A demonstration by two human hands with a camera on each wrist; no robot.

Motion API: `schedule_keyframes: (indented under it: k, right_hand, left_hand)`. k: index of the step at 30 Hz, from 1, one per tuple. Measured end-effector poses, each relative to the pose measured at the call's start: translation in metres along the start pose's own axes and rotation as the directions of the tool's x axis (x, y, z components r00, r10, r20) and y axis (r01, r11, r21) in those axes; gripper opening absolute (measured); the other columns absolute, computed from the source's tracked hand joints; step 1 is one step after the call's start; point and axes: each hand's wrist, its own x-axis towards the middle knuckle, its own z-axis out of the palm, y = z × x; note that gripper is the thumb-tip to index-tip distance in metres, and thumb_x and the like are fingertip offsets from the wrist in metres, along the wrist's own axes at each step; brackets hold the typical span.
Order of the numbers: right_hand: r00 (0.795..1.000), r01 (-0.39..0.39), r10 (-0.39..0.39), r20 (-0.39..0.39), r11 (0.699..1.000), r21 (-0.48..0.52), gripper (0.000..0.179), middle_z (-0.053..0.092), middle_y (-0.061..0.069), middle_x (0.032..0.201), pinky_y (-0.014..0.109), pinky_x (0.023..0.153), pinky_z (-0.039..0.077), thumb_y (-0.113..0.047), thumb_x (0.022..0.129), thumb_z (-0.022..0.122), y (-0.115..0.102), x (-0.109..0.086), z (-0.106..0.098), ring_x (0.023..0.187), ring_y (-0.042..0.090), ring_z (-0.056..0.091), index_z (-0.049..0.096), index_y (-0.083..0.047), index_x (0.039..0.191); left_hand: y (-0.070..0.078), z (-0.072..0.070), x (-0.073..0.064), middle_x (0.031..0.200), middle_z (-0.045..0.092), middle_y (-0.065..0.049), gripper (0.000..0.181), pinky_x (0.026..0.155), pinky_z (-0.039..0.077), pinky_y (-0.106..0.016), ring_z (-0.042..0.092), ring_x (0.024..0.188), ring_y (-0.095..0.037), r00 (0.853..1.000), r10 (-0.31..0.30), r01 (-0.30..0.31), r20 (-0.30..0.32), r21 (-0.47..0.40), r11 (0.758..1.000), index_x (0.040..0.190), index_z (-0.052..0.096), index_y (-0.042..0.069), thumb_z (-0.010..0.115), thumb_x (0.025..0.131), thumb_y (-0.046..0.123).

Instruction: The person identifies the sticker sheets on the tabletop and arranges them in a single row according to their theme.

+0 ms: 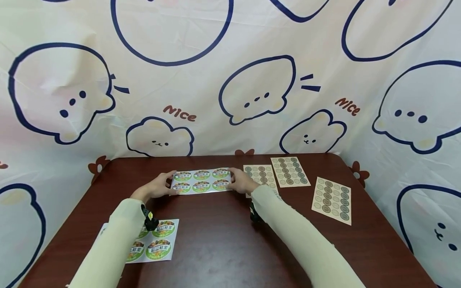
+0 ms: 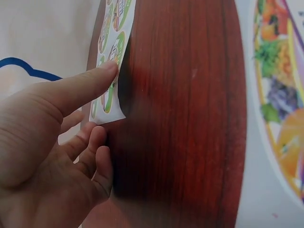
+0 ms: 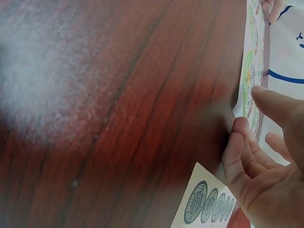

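A white sheet of oval fruit stickers (image 1: 201, 181) is held by both hands near the far side of the table. My left hand (image 1: 157, 187) grips its left end, and in the left wrist view the thumb lies over the printed face with the other fingers curled by the edge. At the opposite end my right hand (image 1: 243, 182) pinches the sheet, its thumb on top and fingertips at the near corner. The sheet's near edge bends up off the wood in both wrist views.
Another fruit sticker sheet (image 1: 158, 244) lies at the near left, partly hidden under the left forearm. Three cream sheets of small round stickers lie to the right: one (image 1: 261, 173) beside the right hand, one (image 1: 290, 172) behind, one (image 1: 331, 200) farther right. A patterned cloth (image 1: 205, 88) hangs behind the brown table (image 1: 216, 240).
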Motion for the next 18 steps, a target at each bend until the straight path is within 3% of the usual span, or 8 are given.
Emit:
schedule_keyframes:
  k: [5, 14, 18]
  right_hand:
    - [1.0, -0.025, 0.025, 0.0, 0.999, 0.04, 0.076, 0.052, 0.004, 0.081, 0.023, 0.062, 0.04, -0.004, 0.089, 0.075, 0.0006, 0.0019, 0.0002, 0.071, 0.014, 0.047, 0.036, -0.001, 0.155]
    - [0.999, -0.048, 0.048, 0.026, 0.999, 0.021, 0.082, 0.05, 0.003, 0.079, 0.023, 0.064, 0.039, -0.006, 0.088, 0.077, -0.0013, -0.0006, 0.0012, 0.069, 0.014, 0.045, 0.033, 0.0, 0.157]
    - [0.999, -0.045, 0.044, 0.02, 0.999, 0.028, 0.084, 0.05, 0.004, 0.079, 0.023, 0.065, 0.039, -0.006, 0.087, 0.078, -0.0004, 0.0012, 0.0003, 0.069, 0.014, 0.045, 0.032, 0.0, 0.157]
  left_hand:
    - [0.0019, -0.0044, -0.0022, 0.15, 0.032, -0.033, 0.092, 0.102, 0.045, -0.05, 0.049, 0.122, -0.041, 1.0, 0.022, -0.022, 0.016, -0.013, 1.0, 0.16, 0.015, -0.004, 0.073, 0.093, 0.02]
    - [-0.0014, -0.0053, -0.0016, 0.146, 0.039, -0.03, 0.089, 0.099, 0.044, -0.047, 0.048, 0.114, -0.037, 0.997, 0.054, -0.052, 0.056, -0.035, 0.998, 0.159, 0.02, -0.004, 0.075, 0.091, 0.014]
    - [0.0019, -0.0058, -0.0019, 0.15, 0.031, -0.032, 0.09, 0.103, 0.044, -0.052, 0.046, 0.119, -0.041, 0.998, 0.028, -0.027, 0.059, -0.013, 1.0, 0.159, 0.019, -0.004, 0.075, 0.091, 0.014]
